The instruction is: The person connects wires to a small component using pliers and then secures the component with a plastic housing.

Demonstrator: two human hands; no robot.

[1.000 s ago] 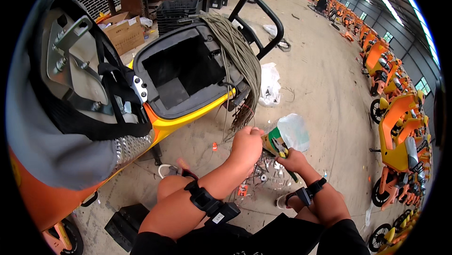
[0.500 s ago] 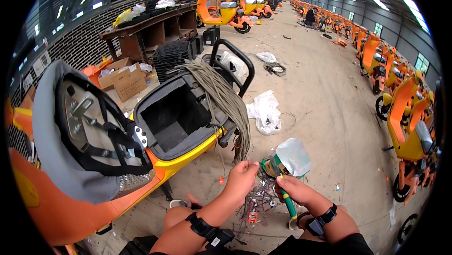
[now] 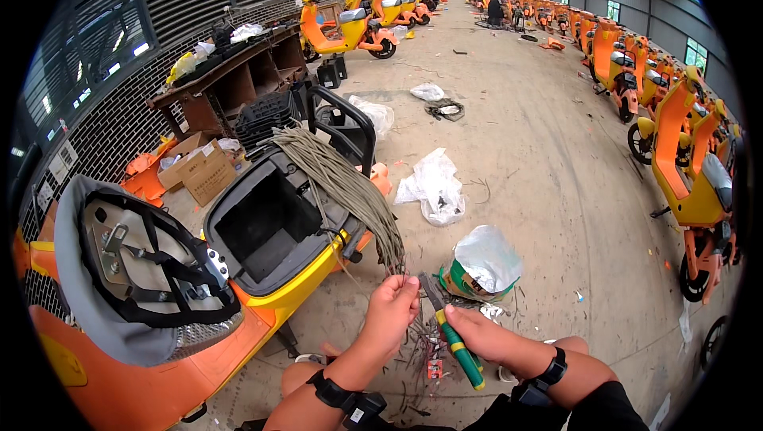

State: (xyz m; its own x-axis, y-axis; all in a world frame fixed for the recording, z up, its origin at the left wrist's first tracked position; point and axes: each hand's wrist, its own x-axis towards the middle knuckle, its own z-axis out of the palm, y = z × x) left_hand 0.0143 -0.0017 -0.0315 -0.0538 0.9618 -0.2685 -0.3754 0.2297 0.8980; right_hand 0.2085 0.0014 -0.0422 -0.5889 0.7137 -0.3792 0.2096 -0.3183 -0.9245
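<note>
My left hand (image 3: 388,316) is closed in a pinch on a thin wire at the frayed lower end of a grey-green cable bundle (image 3: 346,180); the fingers mostly hide the wire. My right hand (image 3: 481,335) grips wire strippers (image 3: 459,345) with green and yellow handles. Their grey jaws point up and left, close beside the left fingertips. The bundle lies draped over the tail of an orange and yellow scooter (image 3: 274,316), beside its open black storage box (image 3: 266,220). The scooter's grey seat (image 3: 71,244) is tipped up, its underside showing.
A green and silver bag (image 3: 489,260) stands on the floor ahead, with wire scraps (image 3: 417,351) below my hands. Farther off lie white plastic bags (image 3: 435,188) and a cable coil (image 3: 445,110). A brown workbench (image 3: 230,85) stands left; scooters (image 3: 679,172) line the right.
The view has shifted, with the scooter appearing farther left and lower. The strippers have swung so their jaws lean left, nearer my left fingertips. Both hands keep their grips.
</note>
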